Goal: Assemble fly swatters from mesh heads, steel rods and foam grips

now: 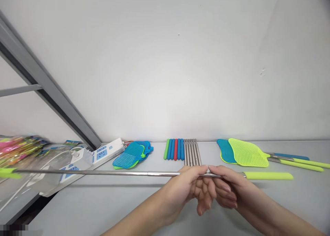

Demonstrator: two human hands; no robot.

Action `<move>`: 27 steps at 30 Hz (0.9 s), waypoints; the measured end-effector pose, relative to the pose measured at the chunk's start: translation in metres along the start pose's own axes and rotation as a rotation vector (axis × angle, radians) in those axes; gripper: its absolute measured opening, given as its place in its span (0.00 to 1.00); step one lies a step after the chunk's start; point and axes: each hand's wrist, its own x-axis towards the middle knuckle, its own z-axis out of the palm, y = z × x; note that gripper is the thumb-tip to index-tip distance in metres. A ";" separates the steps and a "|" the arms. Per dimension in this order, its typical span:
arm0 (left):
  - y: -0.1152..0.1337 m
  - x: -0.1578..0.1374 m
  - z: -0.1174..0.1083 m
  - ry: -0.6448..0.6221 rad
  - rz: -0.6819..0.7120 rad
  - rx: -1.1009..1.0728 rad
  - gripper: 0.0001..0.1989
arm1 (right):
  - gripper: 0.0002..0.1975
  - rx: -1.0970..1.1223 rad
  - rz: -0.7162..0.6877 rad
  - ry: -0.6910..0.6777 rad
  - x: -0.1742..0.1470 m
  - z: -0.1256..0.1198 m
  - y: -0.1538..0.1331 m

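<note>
Both of my hands grip an extended telescopic fly swatter (123, 173), held level above the table. My left hand (188, 186) is closed around the thin metal rod, thumb along its top. Close beside it, my right hand (232, 186) closes on the thicker rod section just left of the yellow-green handle (268, 175). The thumbs nearly meet. At the far left edge of the view, a yellow-green end of the swatter shows, partly cut off by the frame. Behind my hands lie several metal rods (190, 151) in a row, their lower ends partly hidden.
Green, blue and red handle grips (175, 150) lie beside the rods. Swatter heads (129, 156) are piled left of them. At right are swatters with yellow-green (247, 153) and blue heads. A white power strip (108, 153), plastic-wrapped items (20, 150) and a metal frame post (51, 74) stand left.
</note>
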 end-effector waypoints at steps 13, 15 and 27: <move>0.027 -0.018 -0.002 -0.103 -0.245 -0.219 0.23 | 0.23 -0.051 -0.136 0.082 -0.004 0.013 0.002; 0.025 -0.014 -0.004 -0.070 -0.262 -0.262 0.21 | 0.24 -0.035 -0.138 0.103 -0.003 0.012 0.003; 0.036 -0.027 -0.032 0.015 -0.313 -0.373 0.19 | 0.23 0.074 -0.135 0.099 0.003 -0.007 0.000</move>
